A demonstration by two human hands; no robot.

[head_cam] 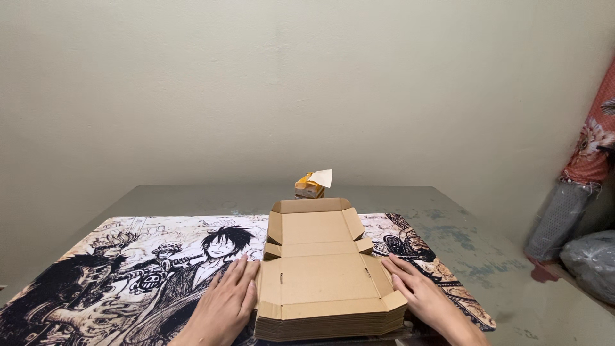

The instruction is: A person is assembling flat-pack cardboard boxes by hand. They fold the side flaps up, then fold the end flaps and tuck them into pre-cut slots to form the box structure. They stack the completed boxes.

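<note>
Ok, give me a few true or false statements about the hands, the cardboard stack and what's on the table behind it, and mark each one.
1. The left hand lies flat beside the stack of flat brown cardboard box blanks. True.
2. The right hand holds the small orange tissue pack. False: it rests at the stack's right edge; the pack sits apart, behind the stack.
3. The stack lies on a black-and-white illustrated desk mat. True.
4. The top blank is folded into a closed box. False: it lies open, with some flaps raised.
5. A white tissue sticks out of the pack. True.

Matt brown cardboard boxes on a printed mat.
</note>
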